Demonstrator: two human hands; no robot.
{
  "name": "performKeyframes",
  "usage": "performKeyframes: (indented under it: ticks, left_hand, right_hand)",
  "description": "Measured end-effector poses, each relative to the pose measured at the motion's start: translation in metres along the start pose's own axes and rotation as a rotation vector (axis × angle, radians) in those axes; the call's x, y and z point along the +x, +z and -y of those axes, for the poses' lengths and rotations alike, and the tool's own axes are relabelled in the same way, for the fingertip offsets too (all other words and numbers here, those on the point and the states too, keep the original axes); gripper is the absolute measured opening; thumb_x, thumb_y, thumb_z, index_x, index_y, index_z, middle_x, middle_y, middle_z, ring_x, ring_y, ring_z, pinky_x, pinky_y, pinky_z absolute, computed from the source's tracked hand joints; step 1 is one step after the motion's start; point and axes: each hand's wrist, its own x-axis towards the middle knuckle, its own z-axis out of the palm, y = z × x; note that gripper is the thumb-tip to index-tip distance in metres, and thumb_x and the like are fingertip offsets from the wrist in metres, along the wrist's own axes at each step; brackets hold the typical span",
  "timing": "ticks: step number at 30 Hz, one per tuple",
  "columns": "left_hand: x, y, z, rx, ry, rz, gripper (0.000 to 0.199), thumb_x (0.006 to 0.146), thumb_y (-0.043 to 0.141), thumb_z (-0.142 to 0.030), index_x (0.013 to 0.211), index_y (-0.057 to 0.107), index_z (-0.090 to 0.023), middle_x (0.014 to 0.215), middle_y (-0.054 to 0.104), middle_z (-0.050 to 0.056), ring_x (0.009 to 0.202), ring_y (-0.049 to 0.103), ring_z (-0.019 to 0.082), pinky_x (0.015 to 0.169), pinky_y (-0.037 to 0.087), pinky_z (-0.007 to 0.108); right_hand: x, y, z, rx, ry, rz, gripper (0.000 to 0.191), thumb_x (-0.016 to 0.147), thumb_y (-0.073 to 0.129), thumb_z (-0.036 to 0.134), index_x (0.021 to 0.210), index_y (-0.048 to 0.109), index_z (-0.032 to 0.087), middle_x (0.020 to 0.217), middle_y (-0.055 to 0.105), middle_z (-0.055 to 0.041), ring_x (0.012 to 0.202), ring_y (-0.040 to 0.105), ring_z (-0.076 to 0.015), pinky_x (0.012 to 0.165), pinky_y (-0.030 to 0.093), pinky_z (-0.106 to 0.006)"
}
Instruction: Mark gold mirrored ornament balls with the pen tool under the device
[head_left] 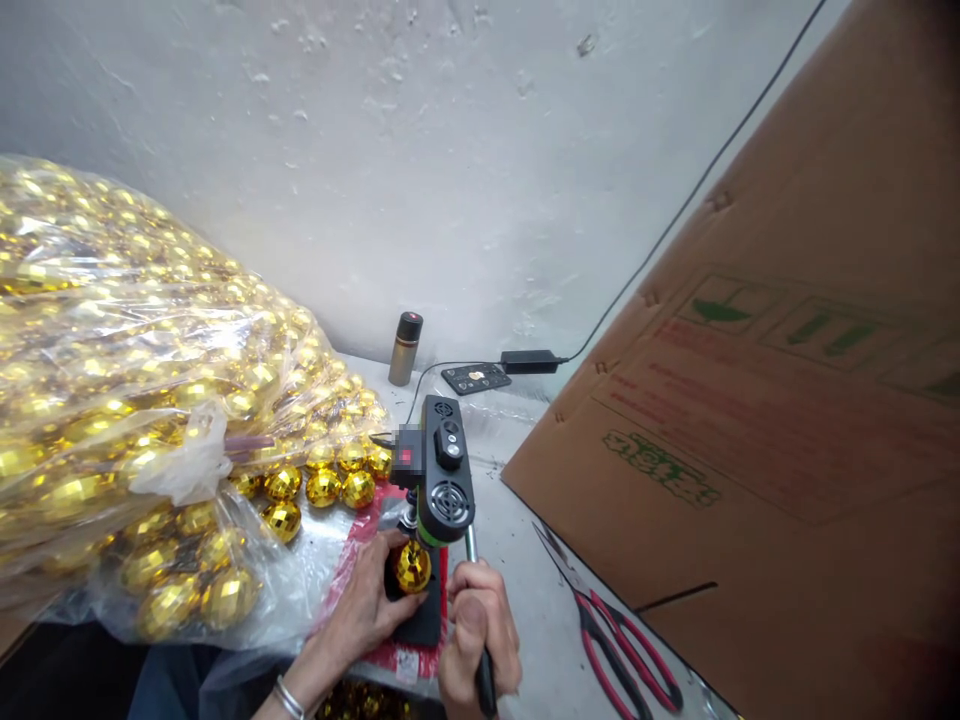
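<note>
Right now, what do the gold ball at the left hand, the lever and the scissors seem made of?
Gold ball: probably plastic with a mirror-like coating; its flat facets throw bright reflections.
Lever: likely polished metal, going by its silvery gleam; its black end could be plastic or rubber.
Scissors: apparently metal blades, from their grey sheen; the coloured handles suggest plastic or rubber.

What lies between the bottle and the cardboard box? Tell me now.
Between the bottle and the cardboard box, the head view shows a flat patterned slab, perhaps a phone, and a black power brick with a thin cable.
</note>
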Motion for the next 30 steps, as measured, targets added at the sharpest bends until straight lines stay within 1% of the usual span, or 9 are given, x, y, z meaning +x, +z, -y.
performKeyframes:
  ticks: [4, 9, 15, 20, 24, 26, 28, 30]
  left_hand:
    - [0.0, 0.001, 0.0, -0.001, -0.002, -0.002, 0.052, 0.074, 0.079, -0.031, 0.122, 0.061, -0.021, 0.124, 0.07, 0.014, 0.114, 0.067, 0.034, 0.1, 0.054, 0.055]
    - [0.0, 0.001, 0.0, 0.012, -0.003, -0.01, 0.051, 0.075, 0.08, -0.033, 0.121, 0.062, -0.022, 0.123, 0.07, 0.014, 0.114, 0.068, 0.035, 0.1, 0.054, 0.055]
    - [0.0, 0.002, 0.002, 0.007, 0.011, -0.006, 0.051, 0.076, 0.078, -0.032, 0.122, 0.061, -0.022, 0.125, 0.07, 0.014, 0.115, 0.067, 0.034, 0.101, 0.054, 0.055]
    - [0.0, 0.004, 0.003, 0.011, 0.008, -0.014, 0.052, 0.073, 0.079, -0.028, 0.122, 0.062, -0.022, 0.124, 0.071, 0.013, 0.115, 0.068, 0.034, 0.1, 0.055, 0.055]
    - [0.001, 0.005, 0.003, -0.001, -0.004, -0.025, 0.054, 0.07, 0.079, -0.027, 0.121, 0.063, -0.022, 0.123, 0.071, 0.013, 0.114, 0.068, 0.035, 0.101, 0.054, 0.056]
    - [0.002, 0.004, 0.002, -0.006, -0.007, -0.027, 0.054, 0.068, 0.079, -0.026, 0.119, 0.063, -0.022, 0.122, 0.072, 0.013, 0.114, 0.068, 0.035, 0.101, 0.055, 0.056]
    - [0.002, 0.003, 0.0, -0.004, -0.008, -0.027, 0.053, 0.068, 0.078, -0.025, 0.119, 0.064, -0.022, 0.121, 0.072, 0.013, 0.113, 0.069, 0.035, 0.1, 0.055, 0.055]
    - [0.003, 0.003, -0.003, 0.0, -0.013, -0.026, 0.052, 0.069, 0.078, -0.026, 0.119, 0.064, -0.022, 0.121, 0.073, 0.013, 0.112, 0.069, 0.035, 0.099, 0.055, 0.054]
  right_hand:
    - [0.0, 0.004, -0.001, -0.001, -0.016, -0.045, 0.029, 0.103, 0.041, 0.016, 0.079, 0.055, 0.023, 0.071, 0.061, 0.0018, 0.063, 0.056, -0.0141, 0.082, 0.05, -0.035]
    - [0.003, 0.006, 0.0, 0.015, -0.023, -0.072, 0.031, 0.103, 0.042, 0.015, 0.076, 0.053, 0.023, 0.071, 0.059, 0.0031, 0.062, 0.055, -0.0125, 0.084, 0.05, -0.033]
    - [-0.001, 0.004, -0.002, 0.003, -0.02, -0.051, 0.03, 0.103, 0.042, 0.015, 0.076, 0.054, 0.022, 0.073, 0.059, 0.0038, 0.063, 0.056, -0.0116, 0.084, 0.05, -0.031]
    - [-0.002, 0.004, -0.006, 0.002, -0.03, -0.048, 0.03, 0.103, 0.041, 0.014, 0.075, 0.051, 0.022, 0.071, 0.058, 0.0043, 0.061, 0.055, -0.0114, 0.089, 0.05, -0.033]
    - [0.0, 0.003, -0.008, -0.009, -0.07, -0.039, 0.03, 0.102, 0.041, 0.014, 0.075, 0.051, 0.022, 0.071, 0.058, 0.0042, 0.061, 0.054, -0.0114, 0.088, 0.05, -0.033]
    - [0.001, 0.002, -0.008, -0.019, -0.065, -0.027, 0.029, 0.102, 0.041, 0.012, 0.076, 0.052, 0.022, 0.071, 0.059, 0.0038, 0.061, 0.055, -0.0119, 0.087, 0.05, -0.034]
    - [0.001, 0.001, -0.008, -0.032, -0.069, -0.015, 0.029, 0.101, 0.04, 0.012, 0.076, 0.051, 0.022, 0.071, 0.059, 0.0033, 0.062, 0.055, -0.0126, 0.084, 0.051, -0.034]
    - [-0.001, 0.0, -0.011, -0.049, -0.127, 0.022, 0.03, 0.101, 0.039, 0.013, 0.075, 0.05, 0.022, 0.072, 0.059, 0.003, 0.061, 0.056, -0.0125, 0.079, 0.052, -0.033]
